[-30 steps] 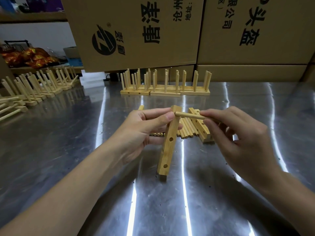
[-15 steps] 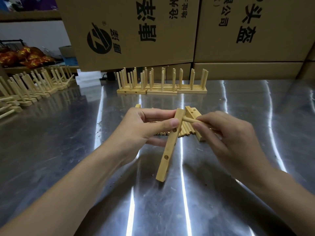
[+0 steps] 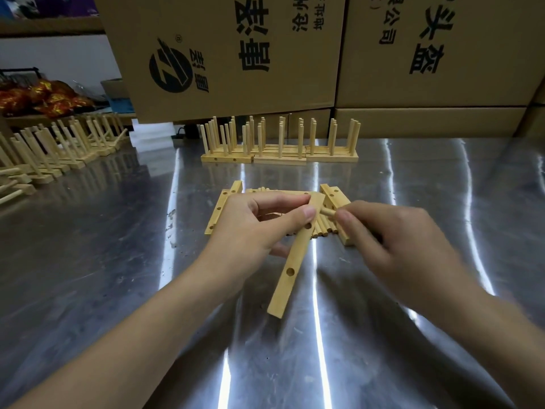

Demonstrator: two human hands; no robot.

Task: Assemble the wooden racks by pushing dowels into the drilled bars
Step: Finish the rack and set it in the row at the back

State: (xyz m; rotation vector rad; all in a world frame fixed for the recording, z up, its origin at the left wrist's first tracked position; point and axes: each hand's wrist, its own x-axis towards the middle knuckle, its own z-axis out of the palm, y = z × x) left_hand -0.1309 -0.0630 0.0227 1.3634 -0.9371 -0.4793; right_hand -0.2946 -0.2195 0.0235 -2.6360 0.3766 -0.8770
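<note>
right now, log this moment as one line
left hand: holds drilled pale wooden bar | right hand: pinches round wooden dowel at bar's upper end

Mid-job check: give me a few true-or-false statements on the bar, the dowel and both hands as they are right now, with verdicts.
1. The left hand holds the drilled bar near its upper end. True.
2. The bar lies flat. False: it stands tilted over the table, with its upper end in the left hand's grip.
3. The right hand pinches a dowel that meets the bar near its top. True.
4. Every hole on the bar's visible face holds a dowel. False: at least two empty holes show lower down.
5. The loose dowels lie nearer the camera than the hands. False: they lie beyond the hands.
</note>
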